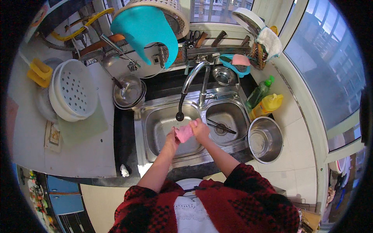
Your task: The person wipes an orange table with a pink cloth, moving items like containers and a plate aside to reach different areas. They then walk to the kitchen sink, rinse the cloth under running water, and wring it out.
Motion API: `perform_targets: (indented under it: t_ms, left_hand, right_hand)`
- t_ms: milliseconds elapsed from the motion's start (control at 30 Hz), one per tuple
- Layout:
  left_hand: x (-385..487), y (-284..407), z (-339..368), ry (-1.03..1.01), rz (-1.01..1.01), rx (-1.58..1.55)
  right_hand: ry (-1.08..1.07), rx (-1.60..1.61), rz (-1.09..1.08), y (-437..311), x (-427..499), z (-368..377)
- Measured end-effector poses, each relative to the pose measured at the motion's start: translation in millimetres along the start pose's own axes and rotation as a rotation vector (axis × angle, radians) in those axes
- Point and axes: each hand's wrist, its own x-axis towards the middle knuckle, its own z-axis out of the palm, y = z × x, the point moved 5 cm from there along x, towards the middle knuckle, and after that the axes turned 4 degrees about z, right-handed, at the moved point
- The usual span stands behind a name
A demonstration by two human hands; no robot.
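Note:
A pink cloth (184,133) is stretched between my two hands over the left basin of a stainless steel double sink (163,145). My left hand (173,137) grips its left end, and my right hand (200,130) grips the other end near the divider. Just above the cloth hangs the black spray head (179,116) of the chrome gooseneck faucet (193,72); no water can be made out coming from it. Dark utensils (223,126) lie across the drain of the right basin.
A steel pot (265,139) stands right of the sink, below yellow (266,106) and green (258,93) bottles. Stacked steel bowls (128,91) sit at the left. A knife rack (218,51) is behind the faucet. White colanders (74,90) hang on the left wall, and crumpled tissue (124,170) lies at the front.

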Motion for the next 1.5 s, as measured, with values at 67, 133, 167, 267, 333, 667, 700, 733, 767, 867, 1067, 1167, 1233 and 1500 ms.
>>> perform_targets:
  t_ms: [67,133,167,267,333,667,700,733,767,867,1067,1167,1233,1500]
  left_hand:
    - [-10.3,9.9,-15.0,0.095,0.007,0.142]
    - [-24.0,9.5,-13.1,0.015,-0.068,0.125]
    - [-33.3,4.7,-5.7,-0.109,-0.15,0.038]
    - [-49.4,4.5,14.3,-0.272,-0.218,-0.088]
    - [-52.6,10.3,22.7,-0.312,-0.195,-0.143]
    - [-21.4,-16.1,14.9,-0.155,-0.195,-0.048]
    - [-14.7,-21.8,11.1,-0.067,-0.252,-0.061]
    - [-8.6,-21.2,12.1,-0.079,-0.226,-0.172]
    - [-2.9,-13.5,7.9,-0.069,-0.101,-0.098]
    - [-2.4,-0.2,-2.4,-0.069,0.023,0.056]
    - [-42.3,-7.2,14.8,-0.315,-0.23,-0.103]
    - [-45.4,0.9,23.8,-0.5,-0.238,-0.148]
    - [-39.4,6.2,24.3,-0.693,-0.232,-0.22]
    - [18.8,-40.7,-7.1,-0.126,-0.142,-0.013]
  right_hand:
    - [0.057,0.056,0.109,8.0,1.6,-10.3]
    - [-0.047,0.277,-0.055,-12.0,-12.5,-8.6]
    - [-0.111,0.332,-0.072,-23.5,-25.8,-4.2]
    - [-0.163,0.402,-0.381,-73.5,-76.8,-1.3]
    - [-0.171,0.395,-0.462,-93.9,-106.8,-6.0]
    - [-0.156,-0.14,-0.26,-55.2,-54.1,22.5]
    - [-0.121,-0.109,-0.215,-38.2,-36.0,17.5]
    - [-0.138,-0.122,-0.111,-19.0,-21.3,13.7]
    - [-0.062,-0.065,-0.094,-8.2,-12.8,6.7]
    - [0.048,0.034,0.011,12.6,2.0,-8.5]
    - [-0.063,0.313,-0.33,-56.3,-62.5,-0.3]
    - [-0.034,0.426,-0.566,-97.5,-106.7,-8.3]
    - [-0.1,0.358,-0.541,-106.5,-127.3,-9.0]
    - [-0.065,0.037,-0.236,-54.0,-53.2,17.1]
